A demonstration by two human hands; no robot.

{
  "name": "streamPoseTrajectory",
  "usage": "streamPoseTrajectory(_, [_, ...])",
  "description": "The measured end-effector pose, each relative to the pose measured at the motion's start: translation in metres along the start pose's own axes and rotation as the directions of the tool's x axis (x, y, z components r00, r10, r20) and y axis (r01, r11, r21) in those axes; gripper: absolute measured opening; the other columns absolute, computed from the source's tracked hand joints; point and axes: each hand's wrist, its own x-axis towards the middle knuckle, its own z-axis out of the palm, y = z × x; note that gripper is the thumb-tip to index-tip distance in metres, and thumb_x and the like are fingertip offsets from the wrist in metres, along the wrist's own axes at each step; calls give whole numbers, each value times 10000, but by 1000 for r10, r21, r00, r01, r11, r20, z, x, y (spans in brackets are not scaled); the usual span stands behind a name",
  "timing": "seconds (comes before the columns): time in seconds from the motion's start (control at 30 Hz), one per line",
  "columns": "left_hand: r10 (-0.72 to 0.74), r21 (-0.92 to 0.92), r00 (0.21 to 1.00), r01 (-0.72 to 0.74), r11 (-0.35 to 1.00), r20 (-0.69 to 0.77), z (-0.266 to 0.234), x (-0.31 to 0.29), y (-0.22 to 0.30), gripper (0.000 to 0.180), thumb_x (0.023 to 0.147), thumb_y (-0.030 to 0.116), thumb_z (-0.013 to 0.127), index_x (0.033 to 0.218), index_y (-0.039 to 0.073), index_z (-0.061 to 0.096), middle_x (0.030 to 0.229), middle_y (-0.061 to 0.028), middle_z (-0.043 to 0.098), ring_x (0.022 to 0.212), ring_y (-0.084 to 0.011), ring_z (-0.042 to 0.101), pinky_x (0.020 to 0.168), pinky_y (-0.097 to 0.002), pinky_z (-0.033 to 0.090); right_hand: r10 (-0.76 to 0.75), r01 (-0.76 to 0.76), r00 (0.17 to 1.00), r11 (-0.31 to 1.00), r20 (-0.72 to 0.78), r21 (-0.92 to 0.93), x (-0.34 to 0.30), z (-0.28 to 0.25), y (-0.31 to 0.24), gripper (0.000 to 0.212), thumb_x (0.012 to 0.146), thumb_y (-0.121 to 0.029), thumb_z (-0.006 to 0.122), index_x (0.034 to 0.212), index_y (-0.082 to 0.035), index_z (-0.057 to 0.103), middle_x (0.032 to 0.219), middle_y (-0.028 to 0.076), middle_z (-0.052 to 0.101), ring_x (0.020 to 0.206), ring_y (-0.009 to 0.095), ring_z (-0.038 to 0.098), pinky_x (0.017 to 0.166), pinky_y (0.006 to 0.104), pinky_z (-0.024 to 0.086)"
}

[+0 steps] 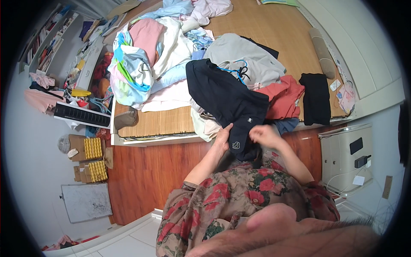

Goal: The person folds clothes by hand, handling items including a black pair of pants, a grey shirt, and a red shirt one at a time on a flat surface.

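A black garment (222, 96), apparently trousers, stretches from the clothes pile over the bed's near edge toward my lap. It has a small white patch and a white outlined emblem on its lower part. My left hand (223, 136) is closed on the garment's left edge, thumb on top of the cloth. Close to its right edge is my right hand (264, 136), fingers curled and slightly blurred; whether they touch the cloth I cannot tell. Beyond lies a grey garment (235, 51) with a black drawstring and a blue loop. Red cloth (282, 96) lies to the right.
A folded black garment (315, 98) lies at the bed's right near edge. Light-coloured clothes (171, 47) heap on the left of the bamboo-matted bed (269, 21). A bedside cabinet (342, 171) holding a phone (356, 145) stands at right, cardboard boxes (81, 147) at left.
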Motion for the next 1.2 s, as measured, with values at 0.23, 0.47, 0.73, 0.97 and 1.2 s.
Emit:
streamPoseTrajectory(0.23, [25, -30, 999, -24, 999, 40, -6, -6, -9, 444, 892, 179, 607, 1260, -4, 439, 1104, -171, 611, 922, -273, 644, 785, -398, 561, -282, -57, 738, 879, -613, -473, 63, -58, 6, 333, 904, -304, 560, 802, 10, 606, 710, 165, 607, 663, 298, 609, 635, 404, 454])
streamPoseTrajectory(0.47, [34, 116, 998, -28, 993, -54, -9, -8, -19, 433, 907, 196, 598, 1265, 14, 435, 1067, -160, 627, 886, -265, 659, 738, -387, 580, 326, -326, 940, 763, 104, 557, 93, -70, -6, 331, 921, -358, 574, 1040, -52, 615, 947, 87, 670, 743, 162, 661, 532, 265, 526])
streamPoseTrajectory(0.73, [163, 389, 980, -106, 915, -117, 1, -6, -1, 626, 890, 263, 628, 1345, -44, 327, 1142, -183, 599, 935, -263, 652, 784, -357, 563, 95, -39, 944, 983, -315, 179, 114, -23, -19, 298, 845, -92, 532, 1125, -13, 596, 986, 145, 677, 888, 223, 655, 770, 292, 491])
streamPoseTrajectory(0.97, [526, 505, 851, -457, 733, 6, -19, -7, 35, 742, 881, 300, 653, 1461, 107, 233, 1091, -59, 565, 815, -102, 552, 639, -225, 449, -597, 75, 647, 669, -474, -740, 104, -64, -79, 322, 835, -181, 600, 1148, -105, 604, 879, 199, 651, 798, 369, 635, 681, 431, 509])
streamPoseTrajectory(1.2, [865, 500, 480, -790, 354, 146, 26, -51, 98, 612, 911, 157, 595, 1424, 25, 289, 1316, -206, 444, 1019, -195, 562, 832, -297, 485, -488, 42, 638, 794, -596, -606, 72, -105, -67, 257, 863, -166, 612, 1081, -33, 640, 967, 214, 655, 912, 350, 646, 747, 360, 508])
